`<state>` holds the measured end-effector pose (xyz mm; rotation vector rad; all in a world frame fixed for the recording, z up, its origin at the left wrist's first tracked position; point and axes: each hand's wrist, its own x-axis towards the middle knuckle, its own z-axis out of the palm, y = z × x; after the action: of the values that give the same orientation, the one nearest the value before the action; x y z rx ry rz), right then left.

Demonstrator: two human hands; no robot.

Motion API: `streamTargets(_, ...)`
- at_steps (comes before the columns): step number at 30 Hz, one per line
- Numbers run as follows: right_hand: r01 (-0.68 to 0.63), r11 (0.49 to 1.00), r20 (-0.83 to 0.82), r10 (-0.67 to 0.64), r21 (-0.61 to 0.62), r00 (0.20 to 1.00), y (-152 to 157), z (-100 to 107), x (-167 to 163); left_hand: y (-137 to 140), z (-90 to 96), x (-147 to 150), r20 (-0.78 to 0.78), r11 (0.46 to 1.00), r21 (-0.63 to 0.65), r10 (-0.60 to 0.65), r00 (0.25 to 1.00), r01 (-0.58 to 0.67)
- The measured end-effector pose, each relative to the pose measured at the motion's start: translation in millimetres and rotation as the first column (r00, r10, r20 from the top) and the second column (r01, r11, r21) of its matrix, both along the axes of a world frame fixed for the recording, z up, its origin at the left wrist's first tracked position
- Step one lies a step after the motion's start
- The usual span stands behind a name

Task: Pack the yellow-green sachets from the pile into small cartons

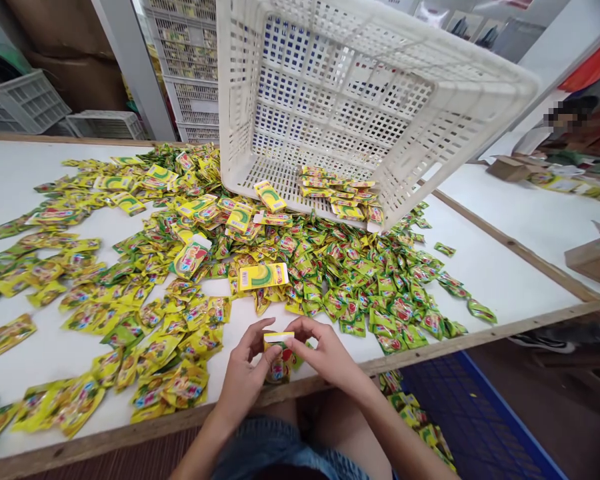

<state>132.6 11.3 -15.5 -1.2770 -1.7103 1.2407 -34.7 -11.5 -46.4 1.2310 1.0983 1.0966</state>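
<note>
At the table's front edge, my left hand [244, 369] and my right hand [327, 352] are closed around a small candy box [280, 339], its white end flap facing up. My left thumb presses on the front of the box, and my right fingers touch its top and right side. Part of a green packet shows beside the box, though my fingers hide how it sits. Just beyond lies a yellow box [264, 277]. Loose green candy packets [347, 267] spread to the right, and yellow packets [150, 347] to the left.
A white plastic crate [480, 93] leans tilted on the table, several small boxes [340, 190] inside. More crates [193, 73] are stacked behind. A blue crate [500, 420] with packets sits below the table's right edge. Another person [540, 137] is at the far right, near cardboard boxes [597, 257].
</note>
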Motion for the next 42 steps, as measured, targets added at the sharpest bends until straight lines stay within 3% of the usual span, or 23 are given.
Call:
streamTargets(4,-0.078,0.996,0.066,0.08,-0.039,0.995,12,3,1,2,2.1,0,0.052,0.997,-0.029,-0.068,0.996,0.069)
streamTargets(8,-0.139,0.99,0.163,0.138,0.0,0.977,22,11,0,2,4.4,3,0.057,0.998,-0.04,-0.054,0.997,0.057)
streamTargets(13,-0.168,0.986,0.105,0.165,0.018,0.981,17,11,1,2,5.7,13,0.1,0.997,-0.075,0.007,0.995,0.001)
streamTargets(17,-0.079,0.996,0.024,0.079,0.039,0.997,10,0,6,5,1.4,14,0.204,0.995,-0.103,0.009,0.979,0.012)
streamTargets(21,-0.012,0.96,0.163,-0.036,0.281,0.986,3,0,10,6,-3.2,12,0.2,0.99,-0.127,-0.036,0.979,0.062)
streamTargets(23,-0.101,0.901,0.305,-0.036,0.421,0.952,-1,5,11,6,-3.6,11,0.187,0.988,-0.135,-0.047,0.981,0.073)
streamTargets(26,-0.215,0.837,0.483,-0.065,0.503,0.873,-6,14,11,5,-2.9,12,0.176,0.989,-0.132,-0.042,0.983,0.066)
streamTargets(36,-0.305,0.842,0.632,-0.054,0.446,0.773,2,26,-2,3,-6.3,11,0.145,0.996,-0.068,-0.051,0.988,0.062)
streamTargets(42,-0.397,0.841,0.654,0.07,0.367,0.753,7,30,-7,3,-3.7,10,0.103,0.997,-0.053,-0.049,0.993,0.055)
